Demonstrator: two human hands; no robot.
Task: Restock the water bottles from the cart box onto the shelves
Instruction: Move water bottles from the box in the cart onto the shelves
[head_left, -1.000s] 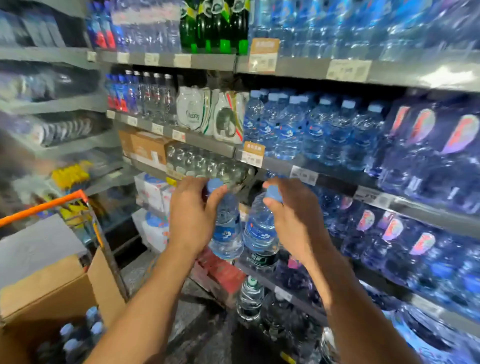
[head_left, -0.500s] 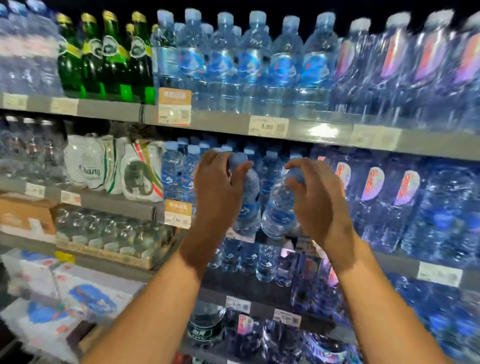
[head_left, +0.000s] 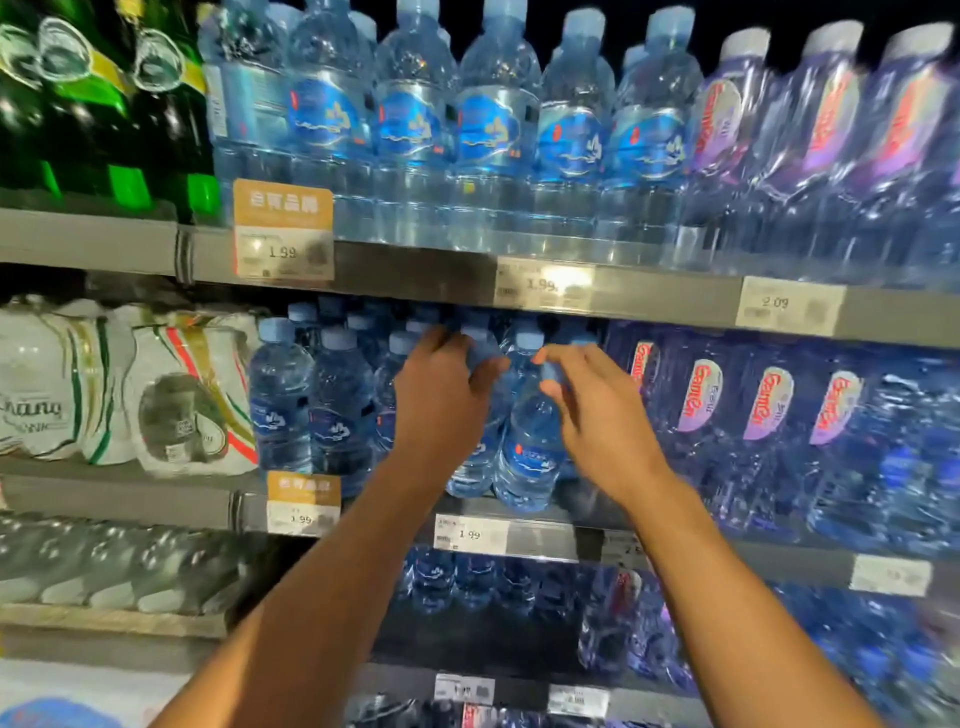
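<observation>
Two small clear plastic water bottles with blue labels are being set at the middle shelf's front edge. One is gripped near its cap by the left hand, fingers curled round the neck; the other is pinched at its cap by the right hand. Full, thin-walled and probably slick, they are judged best held at the stiff neck.
</observation>
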